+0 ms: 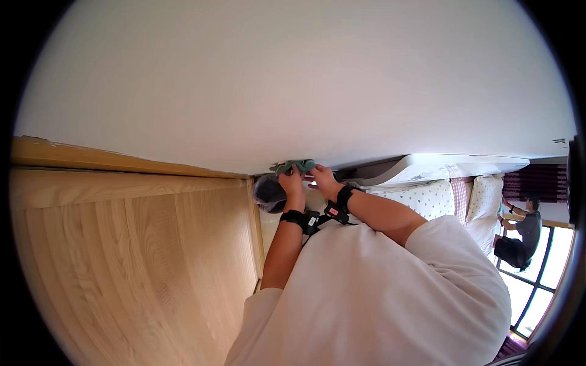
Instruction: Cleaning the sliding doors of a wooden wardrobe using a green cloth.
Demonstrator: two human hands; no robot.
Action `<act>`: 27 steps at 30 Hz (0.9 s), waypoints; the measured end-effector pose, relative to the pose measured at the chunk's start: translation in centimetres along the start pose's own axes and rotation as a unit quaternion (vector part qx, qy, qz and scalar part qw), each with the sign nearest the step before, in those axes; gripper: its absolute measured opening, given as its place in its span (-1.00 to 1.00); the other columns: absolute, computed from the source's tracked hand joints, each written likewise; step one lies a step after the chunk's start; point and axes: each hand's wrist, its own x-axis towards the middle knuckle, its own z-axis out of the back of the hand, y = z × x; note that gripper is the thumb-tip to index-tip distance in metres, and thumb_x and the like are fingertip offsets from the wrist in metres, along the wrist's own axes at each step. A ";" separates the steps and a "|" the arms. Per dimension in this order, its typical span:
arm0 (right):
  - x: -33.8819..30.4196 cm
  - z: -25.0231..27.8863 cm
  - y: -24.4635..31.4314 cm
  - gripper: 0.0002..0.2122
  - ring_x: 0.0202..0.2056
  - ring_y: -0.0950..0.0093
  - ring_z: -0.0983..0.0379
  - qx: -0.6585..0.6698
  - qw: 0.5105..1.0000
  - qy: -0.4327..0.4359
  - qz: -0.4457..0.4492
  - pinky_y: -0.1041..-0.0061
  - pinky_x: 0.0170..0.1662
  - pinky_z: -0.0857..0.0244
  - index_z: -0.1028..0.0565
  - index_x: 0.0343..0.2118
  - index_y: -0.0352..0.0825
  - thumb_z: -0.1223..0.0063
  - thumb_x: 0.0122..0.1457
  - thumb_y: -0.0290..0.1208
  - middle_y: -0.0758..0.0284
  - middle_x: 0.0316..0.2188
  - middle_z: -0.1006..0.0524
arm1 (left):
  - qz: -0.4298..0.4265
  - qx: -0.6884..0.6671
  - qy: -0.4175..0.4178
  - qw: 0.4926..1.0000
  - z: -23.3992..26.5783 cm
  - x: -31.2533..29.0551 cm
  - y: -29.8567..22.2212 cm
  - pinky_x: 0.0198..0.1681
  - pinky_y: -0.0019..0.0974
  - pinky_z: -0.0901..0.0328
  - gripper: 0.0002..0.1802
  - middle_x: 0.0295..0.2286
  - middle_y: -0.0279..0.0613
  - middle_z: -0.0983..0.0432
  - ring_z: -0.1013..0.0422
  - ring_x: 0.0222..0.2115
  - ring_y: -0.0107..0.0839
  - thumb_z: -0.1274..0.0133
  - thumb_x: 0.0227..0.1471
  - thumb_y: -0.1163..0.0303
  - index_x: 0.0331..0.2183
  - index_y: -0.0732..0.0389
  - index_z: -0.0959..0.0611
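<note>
A crumpled green cloth [300, 165] lies against the white wall in front of me. My left hand [293, 183] is closed on its lower middle, thumb uppermost. Close beside it, my right hand [325, 182] pinches the cloth's right end with thumb and fingertips, while its lower fingers stick out toward the left hand. Both wrists wear black straps carrying small dark boxes. Just below and left of the left hand is a dark round thing [268, 190] wrapped in thin clear plastic, partly hidden by that hand.
A wooden panel [140, 250] with a yellowish frame fills the left side. To the right stand a white headboard [439, 168] and a bed with dotted bedding [421, 198]. Further right, another person [526, 232] has both arms raised near a window [534, 293] and purple curtains [537, 182].
</note>
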 end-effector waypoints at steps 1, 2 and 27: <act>0.0 0.4 -0.1 -0.74 -0.11 0.48 -0.50 0.015 1.000 0.009 -0.009 0.34 -0.12 -0.36 -0.47 -0.07 -0.20 -0.01 0.31 -0.16 0.42 -0.17 -0.55 | 0.015 -0.014 -0.002 1.000 -0.4 -0.2 0.1 -0.22 -0.18 -0.55 -0.74 -0.09 -0.06 -0.50 -0.50 -0.15 -0.23 0.00 0.25 0.50 -0.03 0.34 -0.48; -0.1 0.5 -0.4 -0.74 -0.11 0.48 -0.50 0.013 1.000 0.009 -0.009 0.34 -0.12 -0.36 -0.47 -0.07 -0.20 -0.01 0.31 -0.16 0.42 -0.17 -0.55 | 0.031 -0.025 -0.011 0.999 -0.1 -0.4 0.1 -0.24 -0.18 -0.55 -0.73 -0.09 -0.06 -0.50 -0.50 -0.16 -0.24 0.00 0.25 0.50 -0.03 0.34 -0.48; -0.8 -0.3 0.2 -0.66 -0.06 0.47 -0.42 -0.009 0.997 0.069 -0.015 0.34 -0.03 -0.33 -0.46 0.01 -0.21 -0.07 0.31 -0.11 0.41 -0.12 -0.51 | 0.077 -0.144 -0.036 0.986 1.3 -0.5 -0.3 -0.02 -0.13 -0.49 -0.63 -0.16 -0.16 -0.51 -0.49 -0.17 -0.28 -0.09 0.25 0.21 -0.09 0.31 -0.51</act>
